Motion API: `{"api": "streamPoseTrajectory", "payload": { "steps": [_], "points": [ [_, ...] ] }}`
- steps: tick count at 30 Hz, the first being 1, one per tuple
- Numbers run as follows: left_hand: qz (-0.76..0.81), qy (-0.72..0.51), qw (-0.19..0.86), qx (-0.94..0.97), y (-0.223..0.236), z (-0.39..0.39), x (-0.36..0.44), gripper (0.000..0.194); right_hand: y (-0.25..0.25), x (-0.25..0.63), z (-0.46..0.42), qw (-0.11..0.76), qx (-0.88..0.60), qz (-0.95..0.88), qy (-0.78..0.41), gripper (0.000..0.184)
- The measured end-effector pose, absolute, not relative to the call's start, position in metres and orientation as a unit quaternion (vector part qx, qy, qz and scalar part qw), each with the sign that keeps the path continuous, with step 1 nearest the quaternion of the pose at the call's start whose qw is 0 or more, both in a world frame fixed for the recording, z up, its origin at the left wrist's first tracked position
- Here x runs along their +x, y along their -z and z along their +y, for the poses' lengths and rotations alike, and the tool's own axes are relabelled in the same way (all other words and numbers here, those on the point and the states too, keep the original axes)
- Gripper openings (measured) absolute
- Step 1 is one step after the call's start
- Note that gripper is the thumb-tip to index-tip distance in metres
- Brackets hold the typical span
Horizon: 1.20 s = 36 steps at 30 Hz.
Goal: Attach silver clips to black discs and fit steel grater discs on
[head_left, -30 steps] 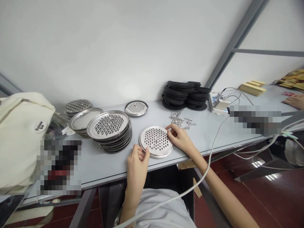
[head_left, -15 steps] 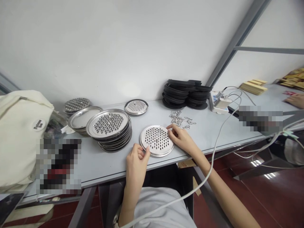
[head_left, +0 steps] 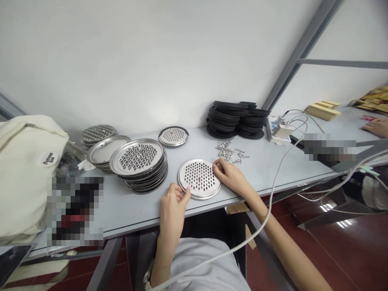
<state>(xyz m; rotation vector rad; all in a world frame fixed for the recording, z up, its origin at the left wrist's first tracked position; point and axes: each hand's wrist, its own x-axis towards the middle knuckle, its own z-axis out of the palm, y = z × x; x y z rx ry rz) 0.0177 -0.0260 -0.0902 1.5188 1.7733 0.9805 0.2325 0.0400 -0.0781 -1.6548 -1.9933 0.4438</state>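
Observation:
A round metal grater disc [head_left: 199, 180] with rows of slots lies flat near the table's front edge, a second metal rim showing beneath it. My left hand [head_left: 175, 201] is closed on its near left rim, the thumb over the edge and the fingers curled at the side. At the right rim my right hand [head_left: 229, 174] pinches the edge between thumb and fingers. Just beyond that hand lies a loose heap of small wire hooks [head_left: 226, 150]. To the left rises a stack of grater discs [head_left: 138, 157], its top one with raised teeth upward.
Behind are a black-rimmed perforated disc [head_left: 173, 136] and stacked black rings [head_left: 227, 117]. Plain metal discs [head_left: 107, 150] and a cream bag [head_left: 27, 178] stand left. A white cable [head_left: 263, 226] crosses over my right forearm from the power strip [head_left: 279, 137]. Another person's hand [head_left: 377, 127] shows far right.

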Motion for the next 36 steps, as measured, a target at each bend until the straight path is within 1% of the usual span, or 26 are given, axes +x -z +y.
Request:
{"api": "streamPoseTrajectory", "payload": {
  "steps": [6,11,14,17,21,23,25,28,31,32,34,36],
  "points": [
    [0.663,-0.38,0.325,0.557,0.09,-0.026,0.016,0.033,0.069,0.229,0.05,0.239,-0.634,-0.702,-0.222,0.035],
    [0.655,-0.401,0.361,0.528,0.087,-0.028,0.015,0.033,0.064,0.23,0.049,0.275,-0.613,-0.683,-0.285,0.04],
    [0.636,-0.411,0.383,0.529,0.085,-0.029,0.013,0.032,0.058,0.23,0.041,0.291,-0.54,-0.686,-0.39,0.044],
    [0.605,-0.437,0.409,0.525,0.082,-0.029,0.012,0.033,0.052,0.229,0.035,0.352,-0.475,-0.648,-0.48,0.042],
    [0.544,-0.475,0.505,0.472,0.076,-0.03,0.014,0.035,0.05,0.227,0.034,0.416,-0.44,-0.596,-0.526,0.038],
    [0.51,-0.466,0.562,0.455,0.073,-0.03,0.017,0.04,0.051,0.227,0.034,0.423,-0.448,-0.583,-0.53,0.039],
    [0.484,-0.478,0.586,0.439,0.07,-0.03,0.02,0.043,0.052,0.229,0.032,0.399,-0.46,-0.591,-0.528,0.042],
    [0.468,-0.528,0.579,0.41,0.068,-0.031,0.023,0.042,0.05,0.236,0.03,0.345,-0.466,-0.639,-0.506,0.045],
    [0.449,-0.545,0.602,0.372,0.071,-0.03,0.022,0.04,0.044,0.25,0.04,0.348,-0.486,-0.693,-0.402,0.042],
    [0.44,-0.545,0.616,0.36,0.074,-0.03,0.021,0.038,0.041,0.256,0.049,0.355,-0.499,-0.704,-0.358,0.039],
    [0.42,-0.543,0.641,0.343,0.08,-0.029,0.018,0.036,0.033,0.271,0.074,0.397,-0.538,-0.699,-0.252,0.032],
    [0.409,-0.547,0.649,0.335,0.085,-0.028,0.016,0.036,0.024,0.287,0.107,0.456,-0.567,-0.678,-0.103,0.029]
  ]
}}
